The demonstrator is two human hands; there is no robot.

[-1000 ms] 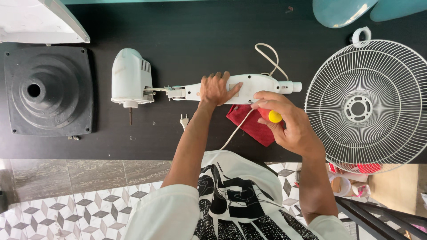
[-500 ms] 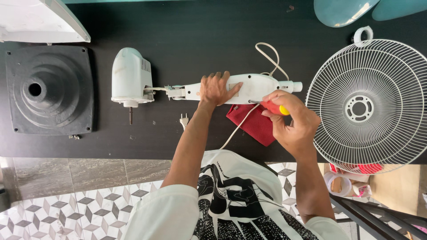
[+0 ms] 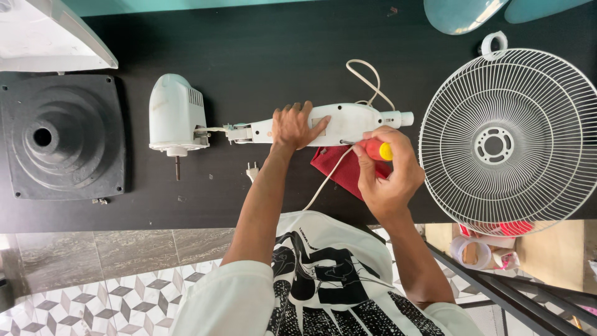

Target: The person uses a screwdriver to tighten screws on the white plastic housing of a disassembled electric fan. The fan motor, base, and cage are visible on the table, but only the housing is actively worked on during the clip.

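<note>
At the frame's centre, your left hand (image 3: 297,126) presses spread fingers flat on the white fan neck housing (image 3: 339,123). Your right hand (image 3: 385,174) wraps closed fingers around the red-and-yellow screwdriver (image 3: 376,150), tip touching the housing's lower edge.

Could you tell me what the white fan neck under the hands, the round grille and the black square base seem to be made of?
White fan neck: likely glossy moulded plastic, smooth with rounded edges. Round grille: probably white-coated metal wire, thin spokes around a flat hub. Black square base: matte, stepped cone shape, plastic or cast metal; the look leaves it open.
</note>
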